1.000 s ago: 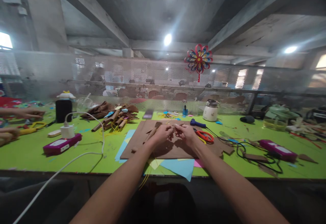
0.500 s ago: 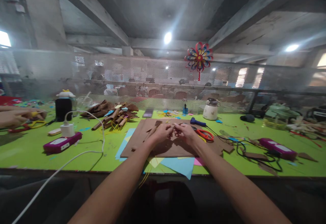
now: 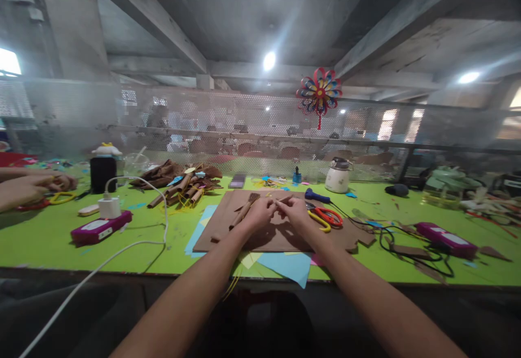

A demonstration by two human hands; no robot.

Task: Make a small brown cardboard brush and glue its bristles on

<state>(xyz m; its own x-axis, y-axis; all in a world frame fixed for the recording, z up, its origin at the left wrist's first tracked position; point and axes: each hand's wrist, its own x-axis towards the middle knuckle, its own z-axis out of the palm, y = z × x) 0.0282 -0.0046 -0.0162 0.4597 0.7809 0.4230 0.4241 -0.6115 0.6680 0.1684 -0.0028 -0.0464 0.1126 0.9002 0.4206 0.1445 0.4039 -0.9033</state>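
Observation:
My left hand [image 3: 260, 214] and my right hand [image 3: 296, 212] meet above a brown cardboard sheet [image 3: 226, 206]. Both have their fingers pinched together, tip to tip; whatever they hold is too small to make out. Just left of my left hand, a rolled brown paper piece [image 3: 243, 212] with a frayed end lies on the cardboard. To the right of my right hand are scissors with orange handles [image 3: 332, 217], a yellow hooked handle [image 3: 321, 222] and a blue-handled corded tool [image 3: 317, 196].
Brown paper rolls [image 3: 189, 187] with yellow string are heaped at back left. Purple power strips [image 3: 101, 229] flank the work, the left one with a white cable. A white jug [image 3: 337, 176] stands behind. Another person's hands [image 3: 28, 187] are at far left.
My fingers have shifted slightly, with the right-hand fingers reaching further over toward the left hand. More of the yellow handle now shows. The other person's hands have moved a little.

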